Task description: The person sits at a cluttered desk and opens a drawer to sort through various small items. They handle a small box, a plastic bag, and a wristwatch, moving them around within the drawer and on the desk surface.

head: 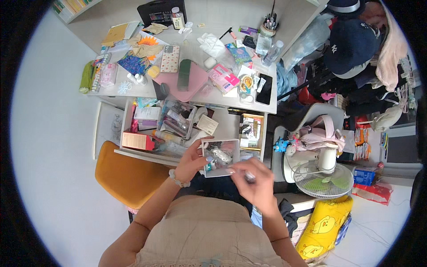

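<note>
My left hand (193, 162) holds a small white open-topped box (221, 174) by its left wall, the thumb over the rim. Inside the box lie small items, among them a silvery crumpled-looking piece (222, 155) and a teal-and-white one. Against the box's lower right corner is my right hand (255, 180), fingers curled and blurred. A small greyish shape shows among those fingers, too blurred to tell if it is a held thing. Beyond the box is a pulled-out desk drawer (227, 130), with a clear plastic bin (176, 118), a red-and-cream carton (137, 141) and a cream card (207, 124) in it.
On the white desk (133, 89) lie a pink mat (196, 80), a patterned phone case (170, 59), a black-screened phone (264, 88) and a plastic bottle (272, 53). An orange chair (130, 177) stands left; a white fan (323, 180) and yellow cushion (324, 230) are right.
</note>
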